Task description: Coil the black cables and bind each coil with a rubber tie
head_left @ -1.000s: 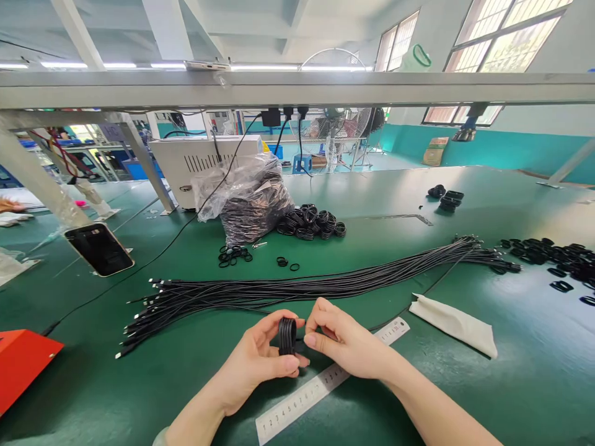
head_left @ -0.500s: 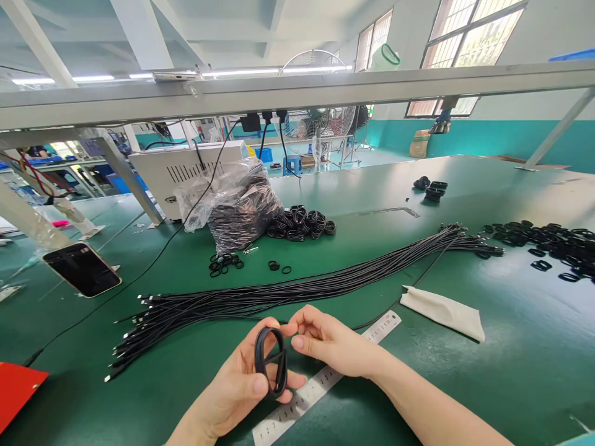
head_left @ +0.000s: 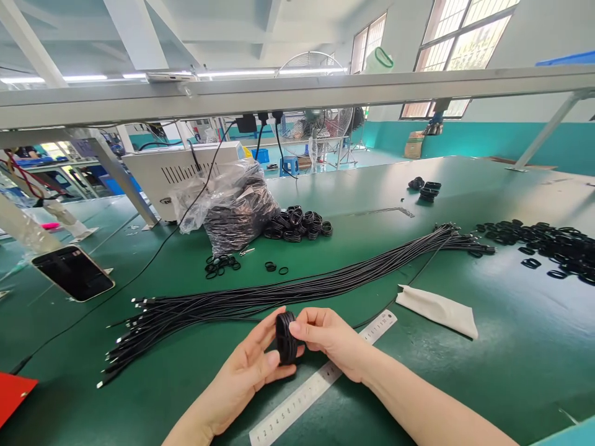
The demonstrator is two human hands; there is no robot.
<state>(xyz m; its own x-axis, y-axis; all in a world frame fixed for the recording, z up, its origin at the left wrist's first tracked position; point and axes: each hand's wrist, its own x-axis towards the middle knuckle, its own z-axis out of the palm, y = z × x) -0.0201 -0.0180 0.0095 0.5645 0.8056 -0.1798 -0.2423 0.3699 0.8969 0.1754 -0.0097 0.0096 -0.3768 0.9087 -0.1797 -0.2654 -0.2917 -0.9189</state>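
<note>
- Lower centre: left hand (head_left: 248, 368) grips black coil (head_left: 285, 344); right hand (head_left: 335, 339) pinches its right edge.
- Step: apparently adjusting coil.
- Next move likely needs steady left grip.

Black coil (head_left: 284, 337), black cables (head_left: 297, 289), green tabletop (head_left: 520, 378), dark-marked silver ruler (head_left: 302, 401), off-white strip (head_left: 439, 311)

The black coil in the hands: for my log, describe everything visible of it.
The black coil is several loops of plastic-looking cord, seen nearly edge-on above the green table. The left hand holds it between thumb and fingers; the right hand touches its upper right side. Its ends are indistinct.
</note>
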